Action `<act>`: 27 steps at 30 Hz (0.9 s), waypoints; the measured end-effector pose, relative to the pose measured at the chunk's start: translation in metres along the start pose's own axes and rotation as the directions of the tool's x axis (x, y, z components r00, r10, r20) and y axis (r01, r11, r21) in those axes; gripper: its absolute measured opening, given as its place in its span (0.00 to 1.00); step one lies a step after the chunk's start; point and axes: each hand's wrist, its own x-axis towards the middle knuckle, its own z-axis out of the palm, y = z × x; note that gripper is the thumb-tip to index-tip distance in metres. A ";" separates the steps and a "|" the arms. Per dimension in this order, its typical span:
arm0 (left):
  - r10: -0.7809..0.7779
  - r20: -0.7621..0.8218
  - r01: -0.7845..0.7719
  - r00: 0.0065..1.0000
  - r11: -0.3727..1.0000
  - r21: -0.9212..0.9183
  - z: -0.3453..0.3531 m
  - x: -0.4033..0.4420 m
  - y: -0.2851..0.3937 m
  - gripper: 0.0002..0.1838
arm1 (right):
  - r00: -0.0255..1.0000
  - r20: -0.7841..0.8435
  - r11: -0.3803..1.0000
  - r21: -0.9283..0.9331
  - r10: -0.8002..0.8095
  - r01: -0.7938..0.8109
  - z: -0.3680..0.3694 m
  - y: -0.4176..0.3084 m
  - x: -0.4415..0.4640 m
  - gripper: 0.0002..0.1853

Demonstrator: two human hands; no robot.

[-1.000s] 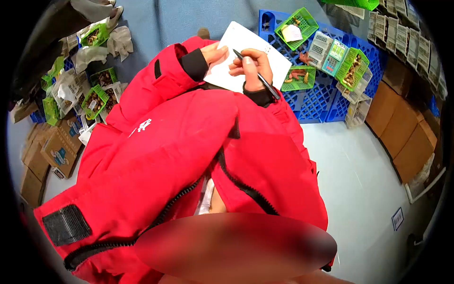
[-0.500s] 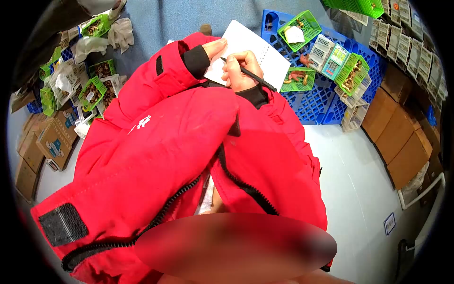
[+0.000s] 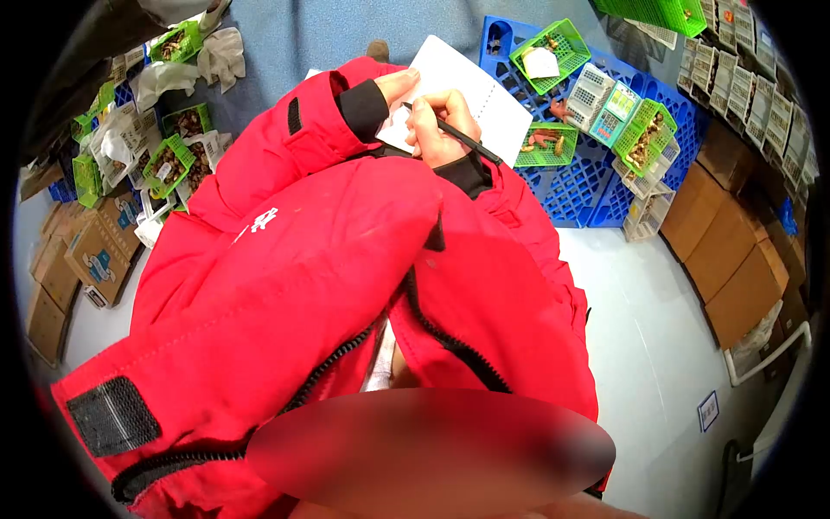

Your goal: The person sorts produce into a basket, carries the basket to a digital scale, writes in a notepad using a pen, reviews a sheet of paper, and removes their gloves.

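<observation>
A white spiral notebook (image 3: 489, 97) lies open in front of my red jacket, its rings along the middle fold. My left hand (image 3: 396, 86) is at its left edge, holding it; some of the fingers are hidden. Over the lower left page, my right hand (image 3: 443, 130) is closed around a black pen (image 3: 467, 141). The pen's tip points up and left toward the page. Any writing on the paper is too small to make out.
Right of the notebook, a blue plastic pallet (image 3: 571, 186) carries green baskets (image 3: 553, 52) and a teal scale (image 3: 616, 112). Cardboard boxes (image 3: 731, 233) line the right side, below rows of grey baskets. More filled baskets (image 3: 169, 164) and cardboard boxes (image 3: 102, 251) stand at left.
Both hands, the pen and the notebook keep nearly the same positions. The view has shifted very slightly.
</observation>
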 end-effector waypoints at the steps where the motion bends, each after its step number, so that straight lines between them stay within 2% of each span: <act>1: 0.001 -0.006 -0.001 1.000 1.000 -0.002 0.001 0.000 0.000 0.22 | 1.000 -0.004 1.000 -0.002 0.005 -0.005 0.000 0.000 0.000 0.05; 13: -0.032 0.106 0.039 0.994 0.997 -0.062 -0.012 0.005 -0.009 0.24 | 1.000 0.021 0.997 -0.075 0.009 -0.007 -0.001 0.000 0.001 0.05; 15: -0.023 0.146 0.032 0.989 0.998 -0.062 -0.022 0.010 -0.016 0.25 | 1.000 0.018 0.999 -0.042 0.000 0.000 -0.001 -0.001 0.001 0.05; 18: -0.019 0.071 0.026 0.997 0.994 -0.107 -0.011 0.005 -0.012 0.24 | 0.999 0.041 0.998 -0.060 -0.024 0.026 -0.002 -0.001 0.001 0.06; 23: 0.003 0.162 0.010 0.987 0.997 -0.078 -0.006 0.002 -0.004 0.25 | 1.000 0.001 1.000 -0.009 0.026 -0.026 -0.003 0.001 0.000 0.06; 27: -0.025 0.201 0.046 0.979 0.994 -0.100 -0.009 0.003 -0.007 0.25 | 1.000 0.025 0.997 -0.079 -0.009 0.011 -0.003 0.001 0.002 0.06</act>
